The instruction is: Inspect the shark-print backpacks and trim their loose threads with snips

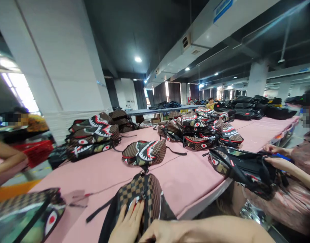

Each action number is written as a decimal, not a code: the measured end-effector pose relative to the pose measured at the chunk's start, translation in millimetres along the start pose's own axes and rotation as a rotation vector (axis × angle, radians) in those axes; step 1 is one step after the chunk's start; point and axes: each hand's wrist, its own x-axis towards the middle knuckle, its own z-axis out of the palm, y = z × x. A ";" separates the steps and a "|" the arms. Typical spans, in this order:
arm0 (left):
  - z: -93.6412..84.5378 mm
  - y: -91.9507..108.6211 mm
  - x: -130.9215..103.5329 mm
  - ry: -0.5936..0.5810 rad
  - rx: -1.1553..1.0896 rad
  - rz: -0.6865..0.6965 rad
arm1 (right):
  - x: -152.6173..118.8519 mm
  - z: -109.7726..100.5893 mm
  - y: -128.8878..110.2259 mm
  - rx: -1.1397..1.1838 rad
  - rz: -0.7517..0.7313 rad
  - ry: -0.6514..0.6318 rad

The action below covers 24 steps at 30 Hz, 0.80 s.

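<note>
Rests left hand (129,217) on backpack (152,190), fingers slightly apart — cannot tell for right hand (162,231) — and could, if dragging, snag strap (100,209) left of them.

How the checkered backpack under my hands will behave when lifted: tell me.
The checkered backpack probably flexes rather than staying stiff, as it looks softly rounded. Its black strap would likely dangle, since it sticks out loose to the left. Weight is hard to judge: its inside is hidden.

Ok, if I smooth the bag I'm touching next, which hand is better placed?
Probably the left hand: it lies flat on the bag, fingers extended. The right hand looks curled, lower down, partly cut off by the picture's edge.
</note>
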 end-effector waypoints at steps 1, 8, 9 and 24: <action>-8.4 0.7 -6.0 0.043 -0.057 0.014 | -3.8 2.2 -2.7 0.037 0.007 -0.015; -89.3 44.4 -53.3 0.151 -0.567 -0.075 | -40.2 -13.8 -19.6 -0.146 -0.195 0.081; -95.6 52.2 -57.2 0.144 -0.588 -0.091 | -44.1 -16.7 -20.0 -0.182 -0.222 0.073; -107.6 107.2 -104.2 0.299 -0.700 -0.132 | -93.8 23.5 -32.9 -0.941 -0.426 0.076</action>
